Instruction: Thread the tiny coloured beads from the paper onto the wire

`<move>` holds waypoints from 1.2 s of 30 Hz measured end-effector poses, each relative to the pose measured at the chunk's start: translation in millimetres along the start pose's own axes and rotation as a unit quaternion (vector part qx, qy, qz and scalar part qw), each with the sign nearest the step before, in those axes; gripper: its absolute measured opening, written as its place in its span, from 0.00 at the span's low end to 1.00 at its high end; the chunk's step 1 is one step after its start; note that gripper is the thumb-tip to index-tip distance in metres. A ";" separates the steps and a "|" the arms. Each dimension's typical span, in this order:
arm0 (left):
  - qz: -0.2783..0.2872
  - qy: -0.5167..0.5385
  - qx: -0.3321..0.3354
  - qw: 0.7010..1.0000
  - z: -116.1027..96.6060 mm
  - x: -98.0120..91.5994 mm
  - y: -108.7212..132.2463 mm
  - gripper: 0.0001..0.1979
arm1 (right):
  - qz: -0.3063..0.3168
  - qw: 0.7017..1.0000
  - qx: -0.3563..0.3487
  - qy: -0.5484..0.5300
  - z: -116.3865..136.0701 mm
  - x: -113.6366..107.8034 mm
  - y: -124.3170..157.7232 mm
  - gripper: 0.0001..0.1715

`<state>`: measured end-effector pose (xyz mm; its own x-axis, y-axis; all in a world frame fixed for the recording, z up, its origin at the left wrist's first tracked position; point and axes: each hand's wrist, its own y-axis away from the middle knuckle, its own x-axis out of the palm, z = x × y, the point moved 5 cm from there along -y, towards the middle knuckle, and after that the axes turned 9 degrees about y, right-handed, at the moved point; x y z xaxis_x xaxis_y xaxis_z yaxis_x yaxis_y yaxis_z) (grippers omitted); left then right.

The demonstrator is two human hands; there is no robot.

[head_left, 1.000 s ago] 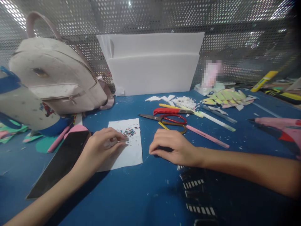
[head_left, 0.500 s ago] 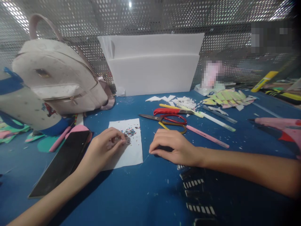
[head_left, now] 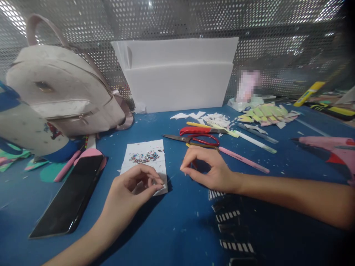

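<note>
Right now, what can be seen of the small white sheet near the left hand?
The white sheet is a small, roughly rectangular piece, paper or thin foam by its look, lying flat on the blue table. A scatter of tiny multicoloured bits sits on its far half; the near half is bare. The left hand, fingertips pinched, covers its near edge and right corner; whether it touches is unclear.

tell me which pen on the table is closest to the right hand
The pink pen, just beyond the right hand; the white pen and grey pen lie farther back.
</note>
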<state>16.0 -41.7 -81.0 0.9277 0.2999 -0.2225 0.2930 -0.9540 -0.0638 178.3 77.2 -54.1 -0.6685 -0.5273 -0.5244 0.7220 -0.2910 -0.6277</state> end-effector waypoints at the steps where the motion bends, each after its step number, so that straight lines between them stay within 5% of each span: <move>1: 0.000 0.010 -0.001 1.000 -0.2 0.8 -0.1 0.05 | -0.001 1.000 0.001 -0.003 -0.1 -0.1 -0.3 0.02; 36: 0.001 -0.034 0.040 0.999 -7.0 1.9 0.1 0.06 | -0.030 0.999 0.040 0.000 -5.4 -3.2 -0.8 0.02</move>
<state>19.3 -41.1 -74.7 0.9094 0.2998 -0.2881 0.2695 -0.9527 -0.1407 178.9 83.4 -55.0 -0.7107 -0.5068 -0.4879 0.6928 -0.3841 -0.6103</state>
